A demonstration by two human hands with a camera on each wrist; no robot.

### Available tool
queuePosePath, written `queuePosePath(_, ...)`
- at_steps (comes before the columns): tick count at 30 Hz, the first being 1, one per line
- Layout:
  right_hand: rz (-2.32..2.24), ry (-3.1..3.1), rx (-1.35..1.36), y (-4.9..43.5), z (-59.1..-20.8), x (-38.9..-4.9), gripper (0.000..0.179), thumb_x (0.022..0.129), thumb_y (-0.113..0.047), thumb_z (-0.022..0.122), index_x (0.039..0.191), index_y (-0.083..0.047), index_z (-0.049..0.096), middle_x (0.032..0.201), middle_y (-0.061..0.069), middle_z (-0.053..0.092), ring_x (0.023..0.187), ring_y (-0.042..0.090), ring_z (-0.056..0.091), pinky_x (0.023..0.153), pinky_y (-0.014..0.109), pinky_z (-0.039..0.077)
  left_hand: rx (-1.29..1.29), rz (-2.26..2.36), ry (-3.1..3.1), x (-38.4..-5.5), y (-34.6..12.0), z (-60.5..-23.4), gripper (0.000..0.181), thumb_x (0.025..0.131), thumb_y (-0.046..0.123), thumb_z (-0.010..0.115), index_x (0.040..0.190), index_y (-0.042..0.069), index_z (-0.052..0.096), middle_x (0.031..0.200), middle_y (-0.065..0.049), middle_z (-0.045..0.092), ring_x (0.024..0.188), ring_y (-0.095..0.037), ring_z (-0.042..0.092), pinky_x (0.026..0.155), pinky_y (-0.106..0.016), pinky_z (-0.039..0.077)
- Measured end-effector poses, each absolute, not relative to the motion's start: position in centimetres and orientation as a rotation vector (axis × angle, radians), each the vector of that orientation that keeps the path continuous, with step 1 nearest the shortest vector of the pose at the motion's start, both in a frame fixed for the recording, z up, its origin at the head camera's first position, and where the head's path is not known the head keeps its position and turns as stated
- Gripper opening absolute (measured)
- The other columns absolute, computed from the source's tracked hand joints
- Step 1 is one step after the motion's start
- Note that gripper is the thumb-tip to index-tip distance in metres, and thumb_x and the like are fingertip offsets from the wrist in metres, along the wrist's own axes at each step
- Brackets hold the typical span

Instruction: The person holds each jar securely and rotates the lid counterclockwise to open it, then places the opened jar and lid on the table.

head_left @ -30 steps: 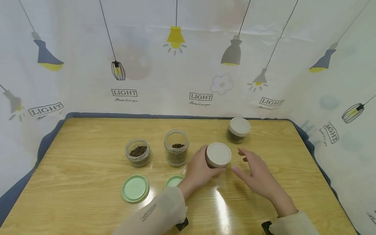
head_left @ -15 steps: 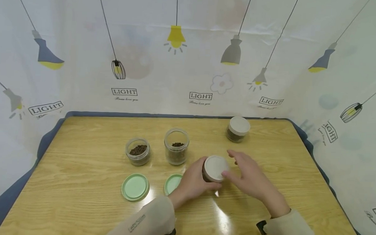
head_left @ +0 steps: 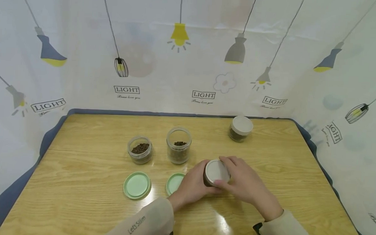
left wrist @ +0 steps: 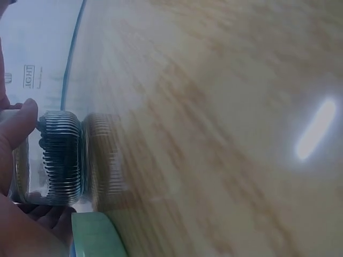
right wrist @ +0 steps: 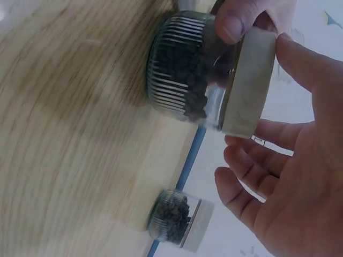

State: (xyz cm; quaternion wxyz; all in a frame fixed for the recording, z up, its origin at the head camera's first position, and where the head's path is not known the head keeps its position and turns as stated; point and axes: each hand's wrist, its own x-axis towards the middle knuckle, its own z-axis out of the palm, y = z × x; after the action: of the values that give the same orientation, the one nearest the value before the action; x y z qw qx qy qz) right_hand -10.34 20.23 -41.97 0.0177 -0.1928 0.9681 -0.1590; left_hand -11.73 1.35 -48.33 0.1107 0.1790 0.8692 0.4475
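Jar (right wrist: pixel 174 69), of clear ribbed glass with dark brown pieces (right wrist: pixel 195 99) inside, sits roughly upright between the two hands, low over the table (head_left: pixel 89 183); whether its base touches the wood I cannot tell. Its white lid (head_left: pixel 216 171) is on. The left hand (head_left: pixel 193 183) is wrapped round the glass from its own side, the thumb lying along the near side of the jar. The right hand (head_left: pixel 246 181) meets it from the opposite side, thumb and forefinger pinching the rim of the white lid, the other fingers bent loosely below. Both hands are thus together on the one jar, close to each other.

Just beside the left hand, partly covered by it, lies a green lid (head_left: pixel 174 182); a second green lid (head_left: pixel 137 185) lies farther out to that hand's left. Beyond the left hand stands a tall open jar (head_left: pixel 178 154), and left of that a short open jar (head_left: pixel 141 158), each with brown pieces in it. Well beyond the right hand, near the far table edge, stands a lidded jar (head_left: pixel 236 134). Pale sleeves (head_left: pixel 147 221) cover both forearms. Past everything hangs a pale sheet (head_left: pixel 164 71) printed with lamps.
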Motion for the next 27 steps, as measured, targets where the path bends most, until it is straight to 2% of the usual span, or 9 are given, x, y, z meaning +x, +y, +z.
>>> queuePosePath(5,-0.391,3.031,-0.563,19.5,-42.0,-10.2,0.086,0.078,-0.064,0.069,0.142,-0.011,0.047,0.130,0.011,0.058,0.116,0.030,0.057,0.089,0.049,0.052,0.571,1.295,2.559,-11.6,1.2,-48.5,0.088,0.074,0.049,0.081,0.145,0.020,0.038,0.137,0.003,0.054,0.124,-0.015,0.053,0.104,-0.039,0.046)
queuePosePath(11,-0.280,3.030,-0.518,18.9,-41.8,-10.2,0.089,0.076,-0.068,0.068,0.140,-0.010,0.048,0.124,0.011,0.058,0.100,0.026,0.063,0.075,0.044,0.055,0.621,1.180,2.650,-11.5,1.2,-48.7,0.087,0.075,0.051,0.080,0.146,0.023,0.038,0.138,0.005,0.055,0.125,-0.013,0.054,0.103,-0.038,0.047)
queuePosePath(19,-0.201,3.036,-0.498,18.1,-41.5,-10.4,0.082,0.074,-0.069,0.068,0.128,-0.009,0.054,0.111,0.010,0.058,0.081,0.022,0.061,0.063,0.039,0.053,0.615,1.130,2.684,-11.6,1.3,-48.5,0.082,0.074,0.051,0.080,0.141,0.023,0.044,0.130,0.006,0.060,0.116,-0.012,0.059,0.096,-0.035,0.051)
queuePosePath(27,-0.202,3.083,-0.531,18.1,-41.9,-10.4,0.076,0.073,-0.066,0.071,0.120,-0.008,0.056,0.103,0.008,0.057,0.074,0.020,0.059,0.055,0.036,0.050,0.648,1.168,2.631,-12.2,1.2,-48.8,0.081,0.071,0.045,0.083,0.139,0.022,0.047,0.126,0.005,0.063,0.113,-0.011,0.059,0.096,-0.033,0.051)
